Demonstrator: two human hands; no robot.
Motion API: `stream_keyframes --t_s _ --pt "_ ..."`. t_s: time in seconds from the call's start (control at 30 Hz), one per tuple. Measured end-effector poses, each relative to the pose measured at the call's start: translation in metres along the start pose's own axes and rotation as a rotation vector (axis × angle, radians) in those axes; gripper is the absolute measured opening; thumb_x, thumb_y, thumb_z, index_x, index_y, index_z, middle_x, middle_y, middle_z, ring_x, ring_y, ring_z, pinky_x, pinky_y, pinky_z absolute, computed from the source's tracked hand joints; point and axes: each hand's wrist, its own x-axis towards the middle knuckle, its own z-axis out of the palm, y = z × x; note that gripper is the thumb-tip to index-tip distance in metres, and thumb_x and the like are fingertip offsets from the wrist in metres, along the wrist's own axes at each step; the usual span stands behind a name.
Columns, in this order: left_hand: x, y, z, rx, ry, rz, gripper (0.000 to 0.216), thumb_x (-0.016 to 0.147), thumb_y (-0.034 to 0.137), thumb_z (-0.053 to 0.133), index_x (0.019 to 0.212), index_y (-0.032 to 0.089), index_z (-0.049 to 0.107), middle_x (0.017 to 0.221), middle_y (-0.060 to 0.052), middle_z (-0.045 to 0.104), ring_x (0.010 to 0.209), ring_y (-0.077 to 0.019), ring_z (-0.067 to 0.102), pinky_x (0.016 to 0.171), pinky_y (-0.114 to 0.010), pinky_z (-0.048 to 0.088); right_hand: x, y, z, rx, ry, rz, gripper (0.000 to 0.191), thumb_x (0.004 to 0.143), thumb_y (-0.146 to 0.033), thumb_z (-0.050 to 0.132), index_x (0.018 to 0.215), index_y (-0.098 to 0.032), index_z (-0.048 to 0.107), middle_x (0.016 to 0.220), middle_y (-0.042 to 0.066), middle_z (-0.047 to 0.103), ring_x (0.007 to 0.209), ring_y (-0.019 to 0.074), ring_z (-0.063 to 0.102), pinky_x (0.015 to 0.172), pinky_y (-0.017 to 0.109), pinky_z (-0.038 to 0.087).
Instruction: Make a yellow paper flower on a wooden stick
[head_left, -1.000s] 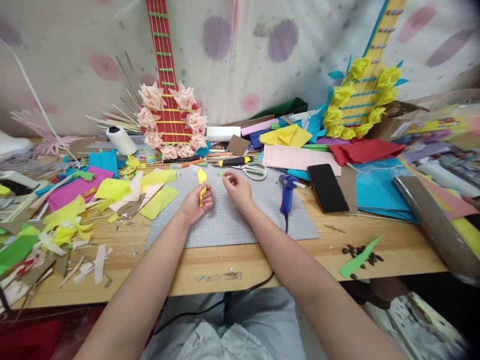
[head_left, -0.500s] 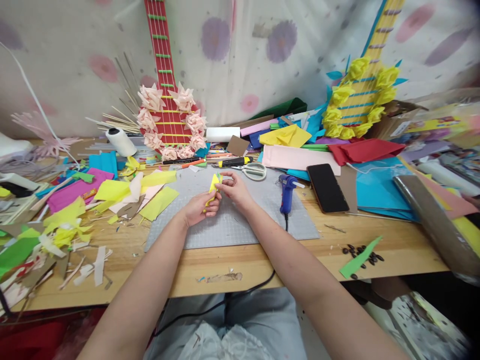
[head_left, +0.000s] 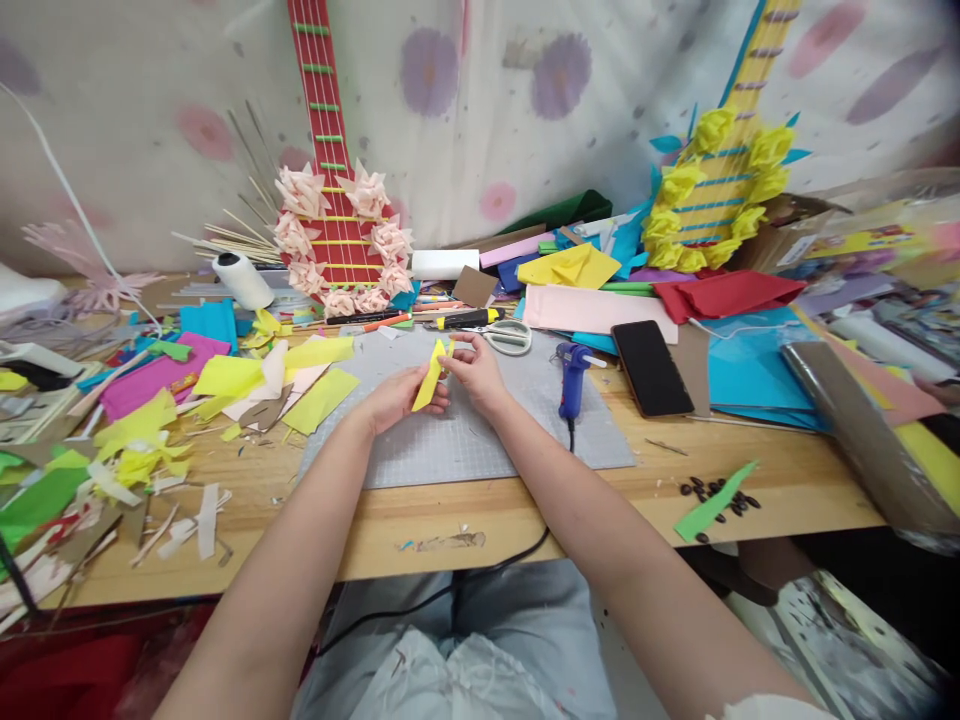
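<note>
A folded yellow paper strip [head_left: 428, 381] is held upright and tilted above the grey cutting mat [head_left: 465, 450]. My left hand [head_left: 397, 396] is closed around its lower part, with the fingertips showing behind it. My right hand [head_left: 478, 376] pinches near the strip's top edge with thumb and fingers; what exactly lies between those fingertips is partly hidden. Just beyond my right hand are scissors [head_left: 510, 338] with pale handles and a yellow-and-black cutter [head_left: 469, 318]. To the right, a blue glue gun [head_left: 572, 385] rests on the mat.
Paper scraps [head_left: 319, 400] cover the left side. A red paper guitar [head_left: 345, 240] with pink flowers and a yellow one [head_left: 712, 205] lean at the back. A phone [head_left: 651, 368], dark beads [head_left: 739, 500] and a wrapped brown roll [head_left: 862, 440] lie right. The glue gun's cord crosses the front edge.
The yellow strip has turned so more of its flat side shows, and my left fingers have loosened and shifted behind it. My right hand stays at its top.
</note>
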Motion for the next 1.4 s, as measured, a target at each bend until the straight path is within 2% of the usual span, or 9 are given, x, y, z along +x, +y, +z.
stream_keyframes --t_s 0.17,0.43,0.63,0.77,0.83,0.97,1.17,1.4 --pt "0.000 -0.006 0.004 0.118 0.065 0.106 0.023 0.078 0.034 0.054 0.082 0.011 0.058 0.061 -0.004 0.056 0.045 -0.0079 0.048 0.036 -0.017 0.034 0.000 0.002 0.001 -0.063 -0.006 -0.029 0.045 0.054 -0.026 0.067 0.094 -0.020 0.045 0.063 -0.008 0.054 0.055 0.0080 0.052 0.057 0.023 0.041" --pt "-0.009 -0.014 0.005 0.059 0.212 0.168 0.019 0.079 0.030 0.054 0.074 0.012 0.056 0.049 0.003 0.045 0.036 -0.0035 0.038 0.032 -0.013 0.025 0.003 0.002 0.010 -0.186 -0.050 -0.044 0.041 0.056 -0.027 0.064 0.092 -0.020 0.046 0.061 -0.008 0.053 0.052 0.0073 0.049 0.057 0.023 0.039" --pt "-0.016 -0.012 0.000 0.022 0.187 0.151 0.012 0.077 0.022 0.056 0.079 0.010 0.057 0.060 -0.004 0.060 0.046 -0.0086 0.054 0.040 -0.017 0.041 0.007 -0.003 0.017 -0.203 -0.088 -0.055 0.041 0.055 -0.026 0.064 0.092 -0.021 0.046 0.061 -0.009 0.051 0.055 0.0081 0.051 0.058 0.024 0.040" --pt "-0.018 -0.013 -0.001 0.013 0.268 0.166 0.009 0.077 0.017 0.055 0.078 0.008 0.056 0.060 -0.006 0.062 0.046 -0.0102 0.057 0.045 -0.021 0.047 0.010 -0.008 0.020 -0.198 -0.126 -0.050 0.042 0.056 -0.029 0.065 0.093 -0.021 0.046 0.062 -0.008 0.051 0.056 0.0079 0.049 0.057 0.022 0.039" --pt "-0.019 -0.015 -0.002 -0.004 0.329 0.204 0.009 0.078 0.017 0.053 0.078 0.008 0.056 0.060 -0.005 0.061 0.045 -0.0100 0.056 0.046 -0.021 0.047 0.010 -0.010 0.018 -0.226 -0.097 -0.054 0.040 0.059 -0.034 0.063 0.093 -0.021 0.047 0.062 -0.007 0.051 0.054 0.0077 0.047 0.054 0.021 0.037" --pt "-0.021 -0.020 -0.005 -0.078 0.405 0.275 0.013 0.077 0.021 0.055 0.080 0.008 0.056 0.063 -0.006 0.063 0.047 -0.0099 0.058 0.047 -0.021 0.048 0.000 -0.011 0.008 -0.406 -0.038 -0.155 0.024 0.073 -0.040 0.048 0.086 -0.020 0.052 0.057 -0.006 0.049 0.053 0.0086 0.044 0.054 0.022 0.034" --pt "-0.019 -0.022 -0.004 -0.074 0.401 0.276 0.015 0.076 0.023 0.058 0.080 0.009 0.057 0.063 -0.005 0.062 0.052 -0.0110 0.060 0.048 -0.021 0.049 -0.020 -0.008 0.008 -0.819 -0.134 -0.230 0.017 0.072 -0.031 0.049 0.078 -0.020 0.061 0.056 -0.006 0.047 0.055 0.0087 0.042 0.055 0.022 0.030" --pt "-0.019 -0.024 -0.004 -0.045 0.383 0.336 0.013 0.076 0.021 0.056 0.086 0.012 0.056 0.068 -0.003 0.063 0.056 -0.0104 0.060 0.050 -0.021 0.050 -0.018 -0.006 0.015 -0.879 -0.226 -0.264 0.019 0.074 -0.032 0.050 0.079 -0.019 0.064 0.060 -0.003 0.050 0.065 0.0106 0.044 0.063 0.023 0.032"
